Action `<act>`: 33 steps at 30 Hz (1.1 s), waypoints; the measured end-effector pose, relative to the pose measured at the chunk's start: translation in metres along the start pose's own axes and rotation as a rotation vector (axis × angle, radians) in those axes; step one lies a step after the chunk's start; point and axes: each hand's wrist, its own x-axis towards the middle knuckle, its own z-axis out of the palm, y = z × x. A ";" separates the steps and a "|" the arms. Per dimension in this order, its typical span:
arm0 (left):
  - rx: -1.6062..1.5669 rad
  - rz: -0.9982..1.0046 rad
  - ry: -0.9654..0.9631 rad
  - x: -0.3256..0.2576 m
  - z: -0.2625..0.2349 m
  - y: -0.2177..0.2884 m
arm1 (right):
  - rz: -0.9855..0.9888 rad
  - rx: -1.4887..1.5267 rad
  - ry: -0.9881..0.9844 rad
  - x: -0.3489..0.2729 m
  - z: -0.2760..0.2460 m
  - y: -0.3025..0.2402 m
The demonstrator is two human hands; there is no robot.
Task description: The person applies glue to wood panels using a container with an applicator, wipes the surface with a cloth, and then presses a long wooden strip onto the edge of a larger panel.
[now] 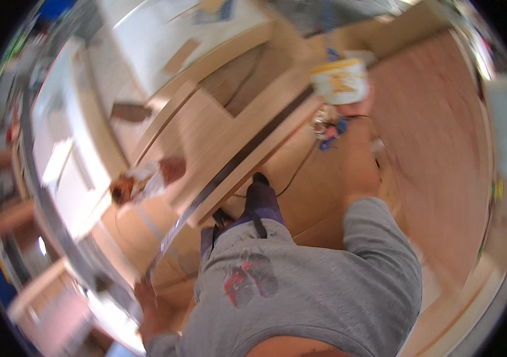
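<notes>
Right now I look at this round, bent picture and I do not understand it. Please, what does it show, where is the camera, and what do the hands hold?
There is no machine here. A person wears a wide-angle camera on the head; it looks down, so straight edges bend and the picture is blurred by motion. The grey sweatshirt is the person's own body. The right hand, arm stretched out, holds a white and yellow tub. The left hand, low down, seems to grip the end of a long shiny metal strip. Below are pale wooden boards and a brown wooden floor. One dark shoe shows.
</notes>
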 end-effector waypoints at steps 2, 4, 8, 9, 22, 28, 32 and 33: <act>0.075 -0.104 -0.051 -0.018 -0.006 -0.039 | 0.135 0.216 -0.190 -0.043 0.021 0.025; 0.059 -0.024 0.052 -0.039 -0.002 -0.091 | 0.222 0.240 -0.199 -0.089 0.053 0.050; 0.045 -0.075 0.056 -0.038 -0.019 -0.150 | 0.264 0.382 -0.133 -0.147 0.055 0.110; 0.050 -0.062 0.063 -0.037 -0.014 -0.171 | 0.284 0.516 -0.098 -0.159 0.055 0.131; 0.111 -0.125 -0.030 -0.060 0.099 -0.334 | 0.334 0.144 -0.065 -0.285 0.107 0.280; 0.108 -0.154 -0.041 -0.072 0.116 -0.362 | 0.380 0.145 0.022 -0.315 0.121 0.301; 0.125 -0.179 -0.026 -0.088 0.132 -0.378 | 0.423 0.150 -0.001 -0.322 0.124 0.332; 0.128 -0.216 -0.079 -0.089 0.129 -0.378 | 0.430 0.142 -0.004 -0.324 0.121 0.342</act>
